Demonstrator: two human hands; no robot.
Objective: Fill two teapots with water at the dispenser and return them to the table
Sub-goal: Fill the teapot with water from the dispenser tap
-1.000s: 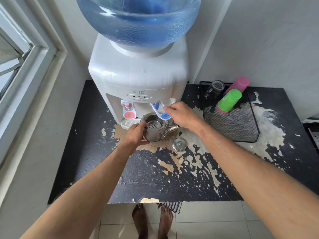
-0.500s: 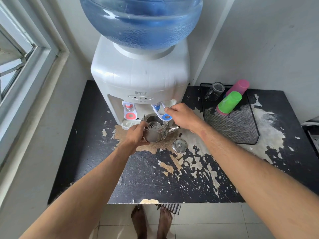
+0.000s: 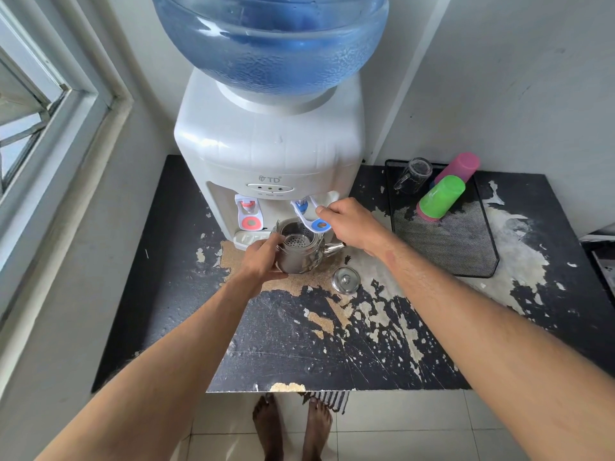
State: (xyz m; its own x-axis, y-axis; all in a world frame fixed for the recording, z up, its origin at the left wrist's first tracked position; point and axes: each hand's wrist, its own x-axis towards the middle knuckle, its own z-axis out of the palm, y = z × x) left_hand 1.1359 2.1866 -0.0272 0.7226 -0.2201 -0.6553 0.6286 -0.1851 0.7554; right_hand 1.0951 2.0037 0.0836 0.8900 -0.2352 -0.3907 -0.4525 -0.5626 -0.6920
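Observation:
A small steel teapot (image 3: 301, 252) with a strainer insert sits open under the blue tap (image 3: 311, 216) of the white water dispenser (image 3: 269, 151). My left hand (image 3: 263, 261) grips the teapot's body from the left. My right hand (image 3: 349, 224) curls round the blue tap lever and presses it. The teapot's lid (image 3: 345, 280) lies on the table (image 3: 299, 344) just right of the pot. Its spout points right, under my right hand. I see only one teapot.
A red tap (image 3: 249, 214) is left of the blue one. A black mesh tray (image 3: 446, 241) at the back right holds a glass mug (image 3: 414, 174), a green cup (image 3: 441, 197) and a pink cup (image 3: 461, 166). Window frame on the left; wall behind.
Both hands and the teapot hold their places under the blue tap. The camera has only shifted slightly.

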